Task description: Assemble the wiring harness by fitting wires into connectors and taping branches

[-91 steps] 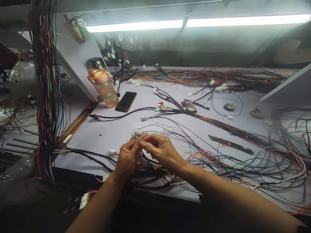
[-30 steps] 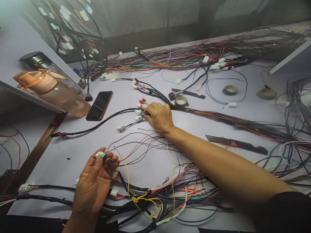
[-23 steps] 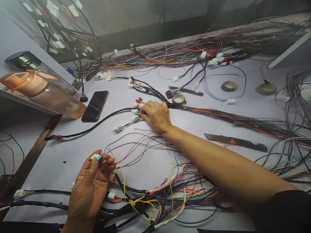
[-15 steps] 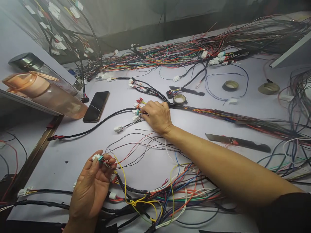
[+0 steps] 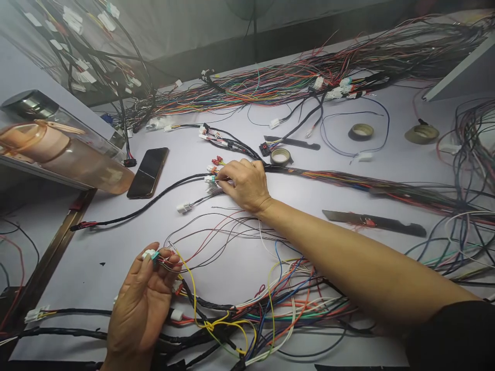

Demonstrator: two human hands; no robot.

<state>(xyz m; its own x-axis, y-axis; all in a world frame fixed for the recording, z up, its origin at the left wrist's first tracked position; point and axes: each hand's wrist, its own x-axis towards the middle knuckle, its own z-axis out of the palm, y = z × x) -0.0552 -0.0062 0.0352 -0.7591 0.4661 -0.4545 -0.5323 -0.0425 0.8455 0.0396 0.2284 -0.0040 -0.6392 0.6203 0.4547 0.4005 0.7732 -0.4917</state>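
Observation:
Low on the left, my left hand [image 5: 141, 304] is closed, palm up, around a white and teal wire connector [image 5: 150, 255]. Thin red and dark wires run out of that connector to the right. Farther off, my right hand [image 5: 245, 185] pinches wires just behind another white and teal connector [image 5: 210, 179] on the taped wiring harness [image 5: 282, 169]. Its fingertips are partly hidden behind the knuckles. Beside it lie a small red connector [image 5: 217, 160] and a white connector [image 5: 184, 207] on a dark lead. Below my right forearm spreads a second harness [image 5: 216, 304] with loose coloured wires.
A phone [image 5: 148, 172] and a peach bottle [image 5: 65, 154] are at the left. Tape rolls [image 5: 280, 156] and dark blades [image 5: 375, 223] lie on the table. A thick wire bundle [image 5: 247, 95] spans the back; more wires hang upper left.
The whole view has shifted slightly left. My right hand's fingers have moved onto the wires at the white and teal connector, and a white connector below it is now less visible. My left hand keeps its hold.

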